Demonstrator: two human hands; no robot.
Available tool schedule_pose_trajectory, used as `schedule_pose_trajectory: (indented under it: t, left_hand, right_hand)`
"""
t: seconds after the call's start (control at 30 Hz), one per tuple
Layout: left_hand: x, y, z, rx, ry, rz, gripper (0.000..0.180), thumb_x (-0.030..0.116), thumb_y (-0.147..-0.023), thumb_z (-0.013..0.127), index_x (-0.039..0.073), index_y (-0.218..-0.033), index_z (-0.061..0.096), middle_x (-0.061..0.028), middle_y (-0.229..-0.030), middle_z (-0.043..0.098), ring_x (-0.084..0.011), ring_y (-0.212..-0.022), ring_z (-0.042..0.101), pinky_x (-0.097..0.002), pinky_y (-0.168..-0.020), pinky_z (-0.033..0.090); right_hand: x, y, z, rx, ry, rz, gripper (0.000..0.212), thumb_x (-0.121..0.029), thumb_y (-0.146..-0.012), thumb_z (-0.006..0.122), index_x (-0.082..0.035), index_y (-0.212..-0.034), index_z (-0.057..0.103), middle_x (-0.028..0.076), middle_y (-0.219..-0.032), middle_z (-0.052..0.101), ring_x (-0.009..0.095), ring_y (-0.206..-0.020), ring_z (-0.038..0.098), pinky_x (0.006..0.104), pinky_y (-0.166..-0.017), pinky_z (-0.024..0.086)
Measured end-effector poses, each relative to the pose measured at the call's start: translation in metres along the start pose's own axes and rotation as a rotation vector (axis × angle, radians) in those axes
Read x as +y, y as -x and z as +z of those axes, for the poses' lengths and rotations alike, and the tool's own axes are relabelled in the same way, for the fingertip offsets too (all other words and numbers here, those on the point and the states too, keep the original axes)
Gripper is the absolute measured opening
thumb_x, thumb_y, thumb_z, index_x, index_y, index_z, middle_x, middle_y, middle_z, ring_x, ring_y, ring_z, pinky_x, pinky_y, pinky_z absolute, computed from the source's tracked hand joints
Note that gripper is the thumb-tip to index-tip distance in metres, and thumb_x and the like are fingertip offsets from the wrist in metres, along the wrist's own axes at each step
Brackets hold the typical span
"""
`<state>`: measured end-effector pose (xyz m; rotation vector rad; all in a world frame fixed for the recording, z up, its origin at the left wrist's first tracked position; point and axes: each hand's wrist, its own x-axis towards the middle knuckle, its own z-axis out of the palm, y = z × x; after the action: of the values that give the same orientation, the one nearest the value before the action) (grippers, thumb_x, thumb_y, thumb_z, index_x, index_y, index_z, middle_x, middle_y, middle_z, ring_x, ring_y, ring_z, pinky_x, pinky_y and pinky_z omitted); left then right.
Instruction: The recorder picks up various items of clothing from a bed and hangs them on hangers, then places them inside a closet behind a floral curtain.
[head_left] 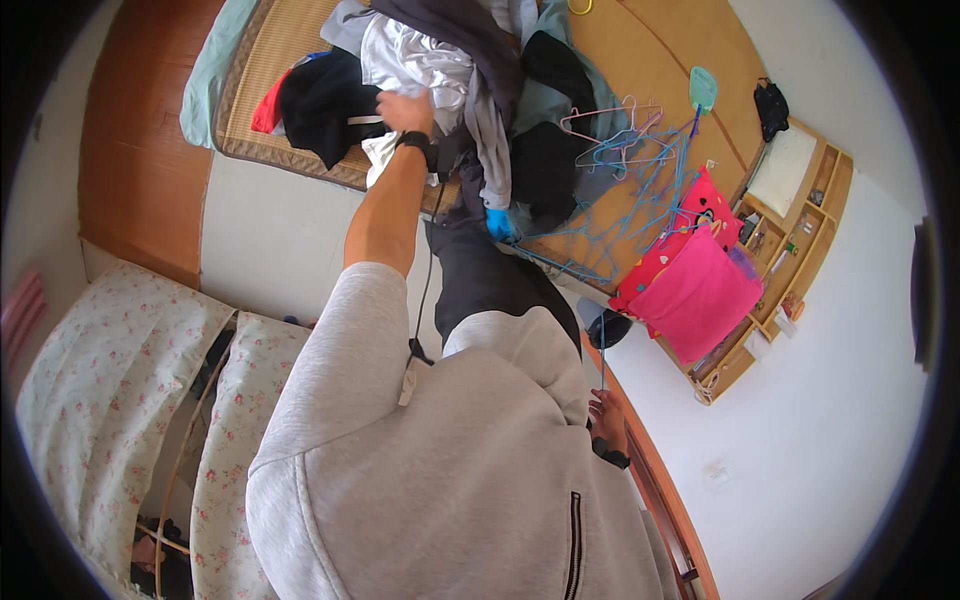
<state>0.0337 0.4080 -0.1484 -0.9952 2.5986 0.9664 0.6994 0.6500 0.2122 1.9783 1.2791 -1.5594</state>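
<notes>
1. Head view: left hand (405, 112) was at the silvery-white garment (415, 62), beside a black garment (322, 105); couldn't tell if it gripped cloth.
2. Right hand (608, 418) was low by the body, fingers closed on a thin blue rod (603, 360).
3. Silvery-white garment lay in the clothes pile on a woven mat (285, 45), left of tangled hangers (640, 158).

a bed (650, 55) covered in tan matting carries a loose heap of black, white and grey clothes (415, 60). to the right of the heap lies a tangle of blue and pink hangers (628, 142), with a pale green hand fan (703, 88) just past it. a red patterned pillow (706, 196), partly under a pink cloth (700, 290), lies at the bed's right end.
</notes>
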Motion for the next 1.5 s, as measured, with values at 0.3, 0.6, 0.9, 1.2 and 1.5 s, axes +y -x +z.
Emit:
schedule_pose_trajectory:
  t: [0.3, 0.6, 0.9, 1.2, 1.5]
  left_hand:
    - [-0.018, -0.060, -0.019, -0.317, 0.610, -0.175, 0.058, 0.024, -0.076, 0.084, -0.004, -0.121, 0.060, -0.0180, -0.110, 0.071, -0.0314, -0.104, 0.067, -0.0441, -0.090, 0.051]
    - [0.082, 0.098, -0.056, -0.345, 0.350, 0.436, 0.028, 0.015, -0.085, 0.062, 0.004, -0.108, 0.052, -0.0265, -0.085, 0.068, -0.0494, -0.079, 0.065, -0.0596, -0.073, 0.049]
    - [0.104, 0.219, -0.059, -0.583, 0.217, 0.946, 0.033, 0.007, -0.086, 0.059, 0.009, -0.118, 0.055, -0.0185, -0.081, 0.067, -0.0416, -0.069, 0.066, -0.0527, -0.061, 0.052]
    - [0.118, 0.260, -0.126, -0.831, 0.278, 1.318, 0.057, 0.027, -0.087, 0.070, 0.006, -0.136, 0.050, -0.0169, -0.085, 0.067, -0.0387, -0.070, 0.067, -0.0473, -0.060, 0.052]
    - [-0.068, 0.122, -0.088, -0.631, -0.454, 0.900, 0.054, 0.017, -0.076, 0.076, 0.007, -0.120, 0.047, -0.0198, -0.112, 0.063, -0.0408, -0.095, 0.068, -0.0511, -0.078, 0.057]
  right_hand:
    - [-0.022, 0.005, -0.003, 0.020, -0.004, 0.033, 0.014, -0.018, -0.102, 0.058, -0.007, -0.108, 0.063, 0.008, -0.116, 0.069, 0.017, -0.087, 0.066, 0.0285, -0.073, 0.052]
    - [-0.072, -0.009, 0.010, 0.019, 0.143, 0.015, 0.015, -0.017, -0.103, 0.054, -0.007, -0.108, 0.063, 0.007, -0.116, 0.069, 0.017, -0.086, 0.065, 0.0299, -0.075, 0.052]
    - [-0.121, -0.027, 0.025, -0.067, 0.258, -0.082, 0.021, -0.019, -0.105, 0.051, -0.004, -0.109, 0.065, 0.008, -0.114, 0.068, 0.016, -0.089, 0.066, 0.0295, -0.080, 0.052]
    - [-0.110, -0.046, 0.031, -0.104, 0.226, -0.070, 0.022, -0.022, -0.105, 0.051, -0.007, -0.109, 0.066, 0.003, -0.112, 0.068, 0.015, -0.090, 0.065, 0.0284, -0.079, 0.051]
    - [-0.068, -0.078, 0.020, -0.077, 0.151, -0.290, 0.033, -0.034, -0.102, 0.044, -0.010, -0.080, 0.050, 0.003, -0.073, 0.051, 0.016, -0.064, 0.056, 0.0300, -0.063, 0.047]
